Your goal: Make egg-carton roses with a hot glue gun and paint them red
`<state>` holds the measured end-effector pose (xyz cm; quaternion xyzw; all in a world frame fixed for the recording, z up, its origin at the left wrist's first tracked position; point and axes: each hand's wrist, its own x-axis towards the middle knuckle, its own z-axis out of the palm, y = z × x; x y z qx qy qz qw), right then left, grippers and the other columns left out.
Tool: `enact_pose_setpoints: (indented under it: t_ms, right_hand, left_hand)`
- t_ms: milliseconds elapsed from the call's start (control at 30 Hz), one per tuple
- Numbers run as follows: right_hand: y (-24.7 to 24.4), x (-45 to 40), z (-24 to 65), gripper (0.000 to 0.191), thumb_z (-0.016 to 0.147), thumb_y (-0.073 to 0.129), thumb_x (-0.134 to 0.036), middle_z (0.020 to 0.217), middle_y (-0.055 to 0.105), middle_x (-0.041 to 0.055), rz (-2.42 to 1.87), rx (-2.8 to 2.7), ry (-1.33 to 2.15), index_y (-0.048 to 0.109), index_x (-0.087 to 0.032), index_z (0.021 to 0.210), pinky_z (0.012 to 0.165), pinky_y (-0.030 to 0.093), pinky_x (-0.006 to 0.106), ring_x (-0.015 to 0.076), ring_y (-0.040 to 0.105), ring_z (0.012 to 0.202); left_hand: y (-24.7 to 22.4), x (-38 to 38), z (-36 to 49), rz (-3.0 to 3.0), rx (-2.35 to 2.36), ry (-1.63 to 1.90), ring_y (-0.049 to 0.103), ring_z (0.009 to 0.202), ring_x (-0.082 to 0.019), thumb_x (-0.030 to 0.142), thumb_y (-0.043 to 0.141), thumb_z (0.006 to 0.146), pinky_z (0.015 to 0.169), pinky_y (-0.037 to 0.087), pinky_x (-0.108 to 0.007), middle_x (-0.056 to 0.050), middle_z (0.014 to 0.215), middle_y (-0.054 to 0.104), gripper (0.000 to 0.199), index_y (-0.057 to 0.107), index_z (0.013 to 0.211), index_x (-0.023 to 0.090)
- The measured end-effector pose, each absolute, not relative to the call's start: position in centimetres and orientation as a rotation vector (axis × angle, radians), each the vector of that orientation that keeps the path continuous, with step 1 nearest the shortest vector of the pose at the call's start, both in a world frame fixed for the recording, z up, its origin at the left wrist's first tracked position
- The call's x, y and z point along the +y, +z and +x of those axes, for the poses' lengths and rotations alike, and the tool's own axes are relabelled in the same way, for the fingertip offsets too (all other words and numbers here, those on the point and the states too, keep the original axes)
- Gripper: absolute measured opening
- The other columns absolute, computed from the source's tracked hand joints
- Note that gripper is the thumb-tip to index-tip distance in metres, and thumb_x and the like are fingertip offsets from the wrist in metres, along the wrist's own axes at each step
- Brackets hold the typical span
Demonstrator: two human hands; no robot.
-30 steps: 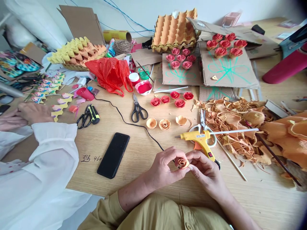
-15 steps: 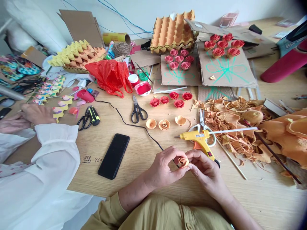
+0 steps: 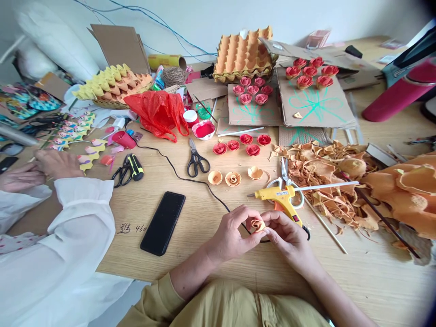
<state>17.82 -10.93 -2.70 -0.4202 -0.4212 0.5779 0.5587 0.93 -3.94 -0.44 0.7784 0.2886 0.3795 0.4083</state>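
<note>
Between my fingertips is a small orange rosebud [image 3: 258,225] of curled egg-carton card. My left hand [image 3: 233,234] pinches it from the left, thumb below and fingers curled around. From the right, my right hand [image 3: 284,234] grips its edge between thumb and fingertips. Just beyond lies a yellow glue gun [image 3: 278,194] with a white glue stick in its back, resting over white-handled scissors [image 3: 284,169]. Farther out sit an orange cup piece [image 3: 215,177], an orange rose [image 3: 233,178] and an orange petal cup [image 3: 255,172].
A black phone [image 3: 162,223] lies left of my hands, with black scissors [image 3: 197,160] beyond. Orange scraps [image 3: 323,181] cover the right side. Red roses [image 3: 253,150] stand near a paint dish [image 3: 203,131]. A co-worker's white sleeve [image 3: 81,213] reaches in at left. The glue gun's cord crosses the table.
The view has shifted slightly. Both hands keep hold of the rosebud, which seems turned a little, showing more of its spiral top.
</note>
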Motion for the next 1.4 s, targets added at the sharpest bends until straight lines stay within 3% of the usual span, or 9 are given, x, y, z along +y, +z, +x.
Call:
enact_pose_setpoints:
  t_ms: [733, 1400]
  right_hand:
    - [-3.6, -9.7, 17.7, 0.032, 0.089, 0.077, -0.052, 0.092, 0.075, 0.0048, -0.979, -1.125, 1.244, 0.068, -0.024, 0.101, 0.086, 0.060, 0.035, 0.0202, 0.073, 0.086]
    - [-3.4, -10.2, 17.0, 0.029, 0.093, 0.072, -0.051, 0.092, 0.074, 0.0051, -1.010, -1.104, 1.320, 0.066, -0.024, 0.103, 0.077, 0.058, 0.032, 0.0190, 0.069, 0.082]
  left_hand:
    - [-1.6, -3.7, 0.8, 1.882, 0.732, 0.955, 0.058, 0.067, -0.010, 0.030, 0.076, 0.085, 0.067, 0.052, -0.021, 0.000, 0.079, 0.064, 0.019, 0.063, 0.088, 0.017]
    - [-0.9, -3.7, 0.0, 1.911, 0.744, 0.922, 0.058, 0.067, -0.011, 0.030, 0.075, 0.084, 0.065, 0.051, -0.021, 0.000, 0.076, 0.063, 0.018, 0.063, 0.088, 0.017]
